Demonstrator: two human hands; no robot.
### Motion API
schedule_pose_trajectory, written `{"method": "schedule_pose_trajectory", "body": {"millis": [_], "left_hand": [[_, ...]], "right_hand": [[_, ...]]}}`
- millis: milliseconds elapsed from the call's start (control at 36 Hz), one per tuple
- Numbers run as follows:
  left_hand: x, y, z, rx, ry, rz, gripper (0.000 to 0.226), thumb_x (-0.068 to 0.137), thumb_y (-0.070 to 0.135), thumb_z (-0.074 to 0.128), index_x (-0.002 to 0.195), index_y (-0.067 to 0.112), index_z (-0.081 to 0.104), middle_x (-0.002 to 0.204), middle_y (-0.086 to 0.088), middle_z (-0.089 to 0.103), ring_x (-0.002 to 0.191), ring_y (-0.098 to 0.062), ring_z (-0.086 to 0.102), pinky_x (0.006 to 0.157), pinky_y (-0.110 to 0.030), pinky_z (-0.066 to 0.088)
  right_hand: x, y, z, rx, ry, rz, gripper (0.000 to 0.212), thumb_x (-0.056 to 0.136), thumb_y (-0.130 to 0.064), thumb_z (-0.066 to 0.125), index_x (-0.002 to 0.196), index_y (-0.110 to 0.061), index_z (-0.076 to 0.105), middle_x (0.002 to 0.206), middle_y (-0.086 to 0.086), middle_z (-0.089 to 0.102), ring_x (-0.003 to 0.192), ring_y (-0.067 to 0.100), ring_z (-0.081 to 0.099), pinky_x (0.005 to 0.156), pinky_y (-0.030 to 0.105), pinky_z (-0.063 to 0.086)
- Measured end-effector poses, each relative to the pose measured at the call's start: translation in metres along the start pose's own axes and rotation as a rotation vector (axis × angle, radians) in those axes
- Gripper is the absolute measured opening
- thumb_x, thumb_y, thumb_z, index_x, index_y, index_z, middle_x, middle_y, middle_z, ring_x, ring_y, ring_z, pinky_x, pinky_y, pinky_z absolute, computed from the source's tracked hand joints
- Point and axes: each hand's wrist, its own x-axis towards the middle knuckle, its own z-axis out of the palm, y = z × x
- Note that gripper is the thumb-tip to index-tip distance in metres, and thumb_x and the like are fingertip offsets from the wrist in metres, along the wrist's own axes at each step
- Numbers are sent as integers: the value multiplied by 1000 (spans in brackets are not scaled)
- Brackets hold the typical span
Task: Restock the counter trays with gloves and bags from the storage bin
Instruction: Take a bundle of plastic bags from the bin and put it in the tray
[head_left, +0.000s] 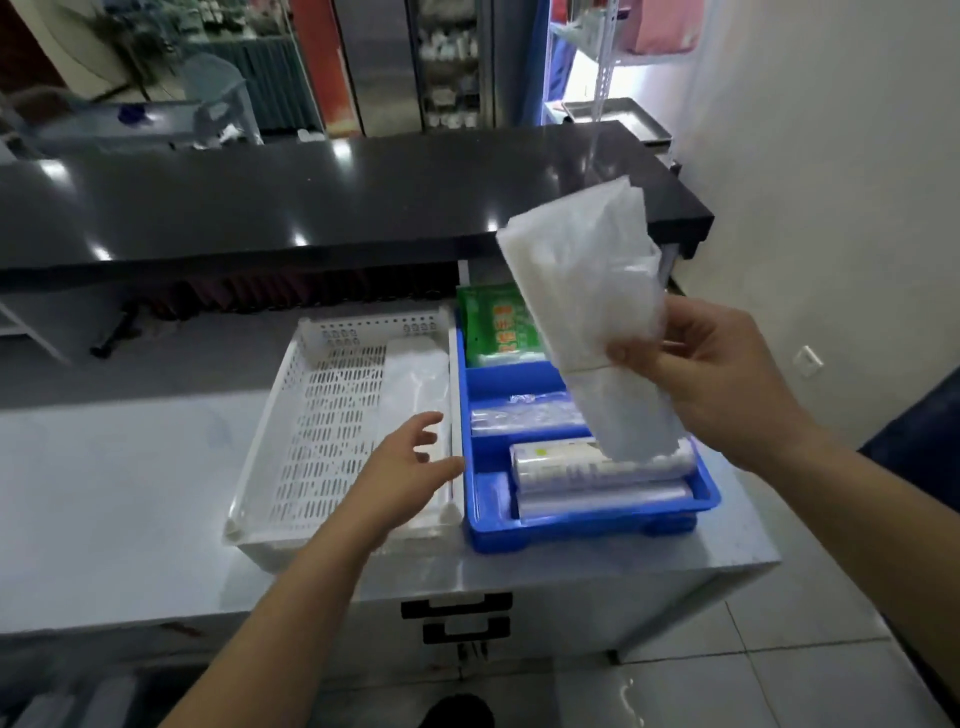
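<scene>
My right hand (722, 384) grips a flat white pack of plastic bags (587, 306), held tilted in the air above the blue tray (488, 519). The blue tray has compartments holding a green packet (493, 322) at the back, a clear roll (524, 415) in the middle and wrapped rolls (571, 467) at the front. My left hand (410, 467) hovers open over the right edge of the white perforated tray (322, 431). A clear plastic pack (415, 384) lies along that tray's right side.
Both trays sit on a grey steel counter (130, 467) with drawer handles (457, 618) on its front. A raised black glossy ledge (311, 197) runs behind the trays. A white wall (831, 208) closes the right side; tiled floor lies below right.
</scene>
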Motion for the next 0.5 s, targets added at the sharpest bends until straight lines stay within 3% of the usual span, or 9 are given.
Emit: {"method": "schedule_pose_trajectory", "body": {"millis": [83, 194, 250, 333, 417, 500], "left_hand": [[29, -5, 13, 40, -67, -21, 76, 82, 29, 76, 147, 34, 38, 145, -1, 51, 120, -22, 58, 90, -39, 55], [53, -5, 27, 126, -63, 36, 65, 82, 23, 72, 139, 36, 42, 123, 6, 61, 80, -2, 58, 66, -26, 50], [60, -6, 28, 205, -30, 65, 56, 82, 23, 68, 133, 34, 45, 123, 2, 64, 81, -9, 57, 63, -27, 48], [65, -13, 30, 204, -13, 51, 48, 83, 20, 64, 128, 30, 50, 119, 2, 66, 95, -22, 67, 75, -38, 57], [67, -22, 31, 137, -42, 30, 44, 81, 17, 66, 121, 33, 54, 100, 16, 58, 88, -20, 70, 76, -46, 60], [69, -28, 33, 80, -63, 15, 42, 81, 19, 70, 109, 44, 52, 87, 26, 56, 88, -14, 69, 79, -44, 61]], "right_hand": [[23, 11, 3, -418, -16, -103, 32, 88, -33, 66, 120, -36, 67, 95, -14, 71, 87, 18, 66, 73, 31, 49], [52, 38, 19, -918, -135, -131, 37, 95, -32, 59, 132, -34, 59, 107, 7, 74, 88, 34, 66, 70, 37, 50], [63, 55, 28, -1004, -210, -91, 36, 96, -29, 55, 131, -35, 59, 112, 10, 73, 92, 38, 65, 71, 38, 47], [77, 84, 42, -1107, -329, -34, 39, 97, -23, 52, 134, -35, 55, 121, 10, 69, 98, 39, 64, 75, 40, 51], [89, 110, 52, -1186, -405, -32, 38, 97, -17, 49, 131, -33, 56, 118, 8, 70, 98, 37, 64, 77, 43, 54], [101, 132, 60, -1244, -452, -56, 36, 95, -16, 49, 125, -32, 58, 113, 4, 72, 96, 34, 65, 72, 38, 53]]}}
